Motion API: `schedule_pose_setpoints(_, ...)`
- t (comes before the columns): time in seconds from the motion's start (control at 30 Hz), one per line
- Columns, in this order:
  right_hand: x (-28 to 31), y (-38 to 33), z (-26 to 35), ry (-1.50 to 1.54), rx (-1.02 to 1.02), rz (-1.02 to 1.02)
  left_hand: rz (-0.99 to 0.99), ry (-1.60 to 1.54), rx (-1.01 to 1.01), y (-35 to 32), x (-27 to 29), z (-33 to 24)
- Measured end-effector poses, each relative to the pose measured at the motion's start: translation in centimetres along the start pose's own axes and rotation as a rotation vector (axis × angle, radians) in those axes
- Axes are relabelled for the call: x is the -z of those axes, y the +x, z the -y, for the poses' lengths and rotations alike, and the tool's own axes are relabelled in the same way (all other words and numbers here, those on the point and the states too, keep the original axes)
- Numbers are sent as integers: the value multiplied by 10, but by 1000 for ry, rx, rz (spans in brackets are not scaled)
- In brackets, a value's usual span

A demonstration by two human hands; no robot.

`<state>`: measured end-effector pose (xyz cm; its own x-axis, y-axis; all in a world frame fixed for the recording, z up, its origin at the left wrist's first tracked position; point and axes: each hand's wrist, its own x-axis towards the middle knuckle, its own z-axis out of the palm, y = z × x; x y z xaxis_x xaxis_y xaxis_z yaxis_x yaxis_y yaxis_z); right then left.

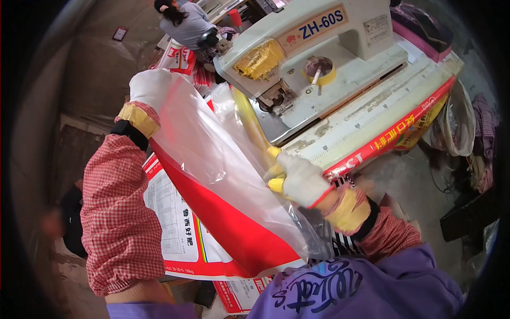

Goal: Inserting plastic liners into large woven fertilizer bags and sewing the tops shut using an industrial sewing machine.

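My left hand (149,87), in a white glove, is closed on the far upper corner of a red and white printed sack (228,218). Clear plastic film (196,143), like a liner, spreads over the sack's white face. At the film's right edge my right hand (303,178), gloved in white with yellow fingertips, has its fingers curled and closed on the film. The sewing machine (313,58) stands just beyond that hand, its needle area (276,98) close to the film. The sack slants across my lap, its lower edge toward me.
A yellow tape roll (330,74) lies on the machine bed. The worktable's front edge (393,130) carries a red printed strip. A clear plastic bag (451,117) hangs at the right. Another person (186,24) sits at the back, near more printed sacks (178,59).
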<state>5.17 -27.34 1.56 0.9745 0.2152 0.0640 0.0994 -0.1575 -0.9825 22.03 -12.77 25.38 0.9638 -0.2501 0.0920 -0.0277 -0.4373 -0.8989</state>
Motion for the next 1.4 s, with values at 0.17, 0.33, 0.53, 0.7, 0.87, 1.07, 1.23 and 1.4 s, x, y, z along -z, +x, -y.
schedule_pose_setpoints(0.17, -28, -19, 9, -108, 278, -264, -2, -63, -92, -8, 2, -13)
schedule_pose_setpoints(0.33, -53, 18, -28, 36, -229, 190, -45, -61, -69, 6, -17, -8)
schedule_pose_setpoints(0.53, -39, 29, 24, -267, -84, 355, 10, -121, -36, 27, -19, 29)
schedule_pose_setpoints(0.7, -67, 6, 43, -199, 157, 91, -460, -339, 48, 66, -85, 25)
schedule_pose_setpoints(0.87, -42, -34, 12, -30, 136, 122, -428, -691, 120, 54, -134, -152)
schedule_pose_setpoints(1.07, 53, -107, -66, 293, -443, 106, -672, -447, -277, 33, -148, -207)
schedule_pose_setpoints(1.23, 40, -106, -53, 822, -636, -73, -783, -799, -283, 36, -154, -203)
schedule_pose_setpoints(1.4, 29, -115, -50, 272, -404, -300, -800, -1082, -310, 43, -145, -209)
